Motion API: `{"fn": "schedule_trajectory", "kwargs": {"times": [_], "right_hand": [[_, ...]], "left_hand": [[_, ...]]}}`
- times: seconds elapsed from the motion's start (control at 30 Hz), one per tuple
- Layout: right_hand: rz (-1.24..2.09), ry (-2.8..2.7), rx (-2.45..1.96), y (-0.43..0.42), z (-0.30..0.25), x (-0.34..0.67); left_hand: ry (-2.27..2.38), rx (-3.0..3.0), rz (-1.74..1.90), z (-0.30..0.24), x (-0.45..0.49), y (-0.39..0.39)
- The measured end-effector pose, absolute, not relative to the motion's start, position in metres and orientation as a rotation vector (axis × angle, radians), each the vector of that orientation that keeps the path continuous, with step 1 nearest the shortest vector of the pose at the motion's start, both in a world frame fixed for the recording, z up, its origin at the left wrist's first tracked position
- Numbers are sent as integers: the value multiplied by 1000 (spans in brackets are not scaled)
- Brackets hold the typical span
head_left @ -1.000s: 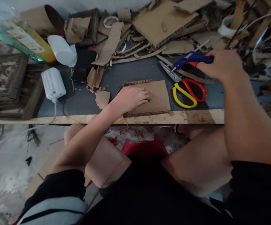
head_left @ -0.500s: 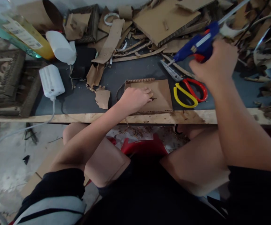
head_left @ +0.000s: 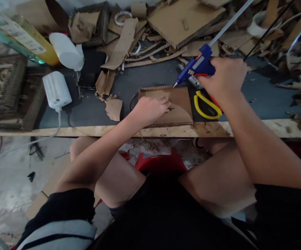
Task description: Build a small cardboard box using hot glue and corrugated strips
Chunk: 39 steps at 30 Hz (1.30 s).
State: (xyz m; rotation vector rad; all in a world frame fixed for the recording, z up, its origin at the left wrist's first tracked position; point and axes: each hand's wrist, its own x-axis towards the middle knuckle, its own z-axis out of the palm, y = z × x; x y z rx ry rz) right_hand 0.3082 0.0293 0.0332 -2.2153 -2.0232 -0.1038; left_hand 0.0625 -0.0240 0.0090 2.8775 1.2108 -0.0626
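A: Dark grey, the worktable [head_left: 152, 74] is edged with pale wood along its near side. Which containers are set on it?

B: At the far left a bottle [head_left: 27, 38] is seen with something yellow inside; the green beneath may belong to a second one, since that corner is blurred. Farther right, a shallow cardboard tray [head_left: 103, 26] is filled with loose cardboard pieces [head_left: 88, 24].

A: Where is the piece in hand?

B: The cardboard panel [head_left: 181, 102] is laid flat at the near edge, before the person. It is pressed from above by the left hand [head_left: 152, 108], its fingers bent and close together; whether anything is pinched beneath cannot be told.

A: And the right hand [head_left: 225, 74]?

B: Closed firmly around the blue glue gun [head_left: 195, 66]. Scissors [head_left: 208, 116] are partly covered by that arm. A pale glue stick [head_left: 231, 22] is lodged in the gun's rear, and the nozzle [head_left: 175, 84] is aimed down at the panel's far edge, beside the end of a corrugated strip [head_left: 155, 89].
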Motion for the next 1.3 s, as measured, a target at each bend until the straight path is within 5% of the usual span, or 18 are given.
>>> {"fn": "schedule_trajectory", "kwargs": {"times": [1.3], "right_hand": [[-209,-1999,-2248,30,34,335]], "left_hand": [[1159,2958,11,-1,61,-23]]}}
